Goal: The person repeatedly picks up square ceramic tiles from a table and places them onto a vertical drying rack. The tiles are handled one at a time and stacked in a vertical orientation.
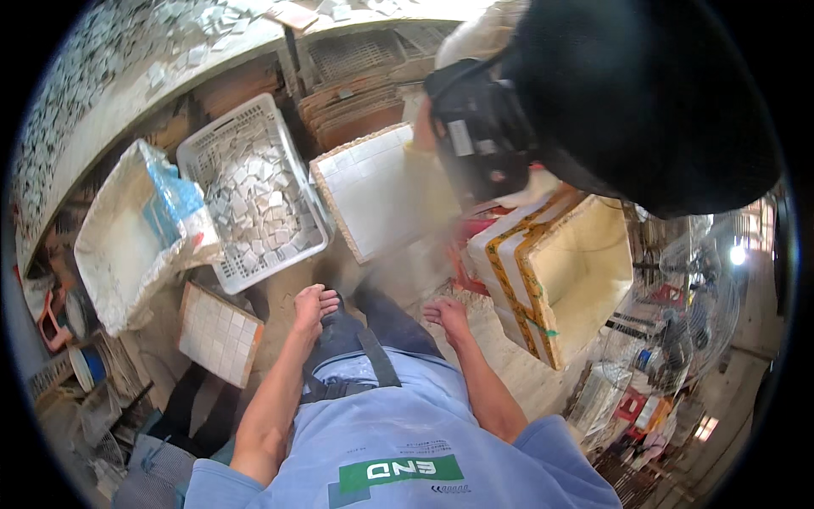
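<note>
Over my lap, my left hand [314, 308] is closed in a fist, with nothing sticking out of it. My right hand [447, 317] is held apart from it, fingers loosely bent and slightly apart, holding nothing I can see. Beyond my hands a board covered with white square tiles [369, 180] is tilted; its right part is blurred. Another person in a black cap [644, 93] leans in from the upper right, a hand [424, 127] at the board's far edge. Left of my left hand lies a second tile-covered board [219, 334].
A white plastic basket [315, 212] holds many loose tiles. Beside it stands a worn foam box [110, 254] with blue plastic on it. On the right are a taped foam box [530, 293] and a fan [691, 297]. Tiles cover the long table [85, 127] at the far left.
</note>
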`<state>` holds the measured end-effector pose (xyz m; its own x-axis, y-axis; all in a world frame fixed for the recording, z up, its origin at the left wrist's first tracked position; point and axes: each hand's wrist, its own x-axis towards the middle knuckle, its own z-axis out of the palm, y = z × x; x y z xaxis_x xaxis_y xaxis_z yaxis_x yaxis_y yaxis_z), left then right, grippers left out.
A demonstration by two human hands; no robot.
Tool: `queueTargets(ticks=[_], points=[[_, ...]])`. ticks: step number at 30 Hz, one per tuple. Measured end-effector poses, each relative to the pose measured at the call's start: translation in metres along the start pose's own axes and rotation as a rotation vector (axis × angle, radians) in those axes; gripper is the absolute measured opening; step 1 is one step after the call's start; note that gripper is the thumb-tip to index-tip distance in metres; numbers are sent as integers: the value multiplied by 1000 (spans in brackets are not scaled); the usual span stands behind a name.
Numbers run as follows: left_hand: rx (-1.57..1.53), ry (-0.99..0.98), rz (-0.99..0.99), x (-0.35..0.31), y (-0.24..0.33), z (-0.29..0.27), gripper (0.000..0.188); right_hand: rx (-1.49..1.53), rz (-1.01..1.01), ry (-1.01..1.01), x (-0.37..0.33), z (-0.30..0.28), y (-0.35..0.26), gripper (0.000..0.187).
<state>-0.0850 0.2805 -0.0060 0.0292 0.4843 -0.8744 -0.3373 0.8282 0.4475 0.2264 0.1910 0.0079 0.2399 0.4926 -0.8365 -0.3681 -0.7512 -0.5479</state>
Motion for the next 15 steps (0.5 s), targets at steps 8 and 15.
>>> queueTargets(ticks=[8, 15], points=[[-81, 41, -9, -9, -35, 7, 26, -301, -25, -34, 18, 12, -2, 21], [-72, 87, -31, 18, -43, -3, 27, -665, -209, 61, 75, -1, 44, 38]])
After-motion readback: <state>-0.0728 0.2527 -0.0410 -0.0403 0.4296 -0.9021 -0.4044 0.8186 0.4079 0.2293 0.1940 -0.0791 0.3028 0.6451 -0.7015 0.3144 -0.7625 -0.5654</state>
